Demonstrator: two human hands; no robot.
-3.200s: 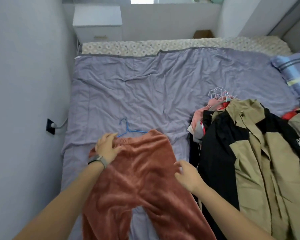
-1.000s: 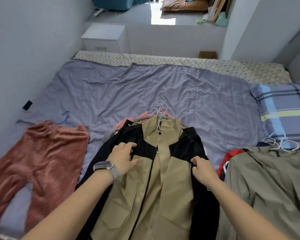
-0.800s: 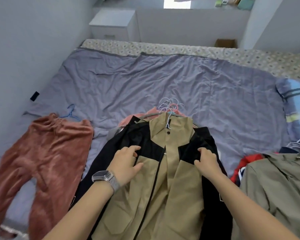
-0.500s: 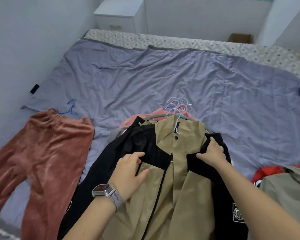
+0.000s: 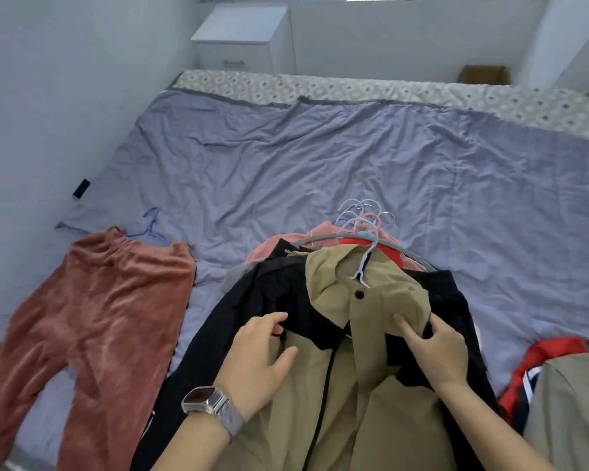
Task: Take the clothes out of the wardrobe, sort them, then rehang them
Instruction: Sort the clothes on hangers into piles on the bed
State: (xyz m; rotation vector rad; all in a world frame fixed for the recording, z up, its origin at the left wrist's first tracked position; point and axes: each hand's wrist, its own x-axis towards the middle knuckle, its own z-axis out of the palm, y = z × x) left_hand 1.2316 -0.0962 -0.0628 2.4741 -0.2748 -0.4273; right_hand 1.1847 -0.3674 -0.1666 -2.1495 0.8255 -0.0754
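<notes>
You are in the sorting step: the clothes are out of the wardrobe and lie on the bed (image 5: 320, 158). The jacket (image 5: 354, 385), tan and black, tops the middle pile on its hanger (image 5: 364, 266), just under your hands. Your left hand (image 5: 257, 355) lies flat on the left chest panel, fingers relaxed, grasping nothing. Your right hand (image 5: 436, 348) has its grip pinched on a fold of the tan collar cloth near the right shoulder. The pants (image 5: 92, 317) lie spread at the left with a blue hanger (image 5: 148, 229) at the waistband. More clothes (image 5: 558, 385) lie at the right edge. Next, I judge, you need to lift the jacket clear of the pile below; mind the bunched hooks (image 5: 364, 215), which could snag.
</notes>
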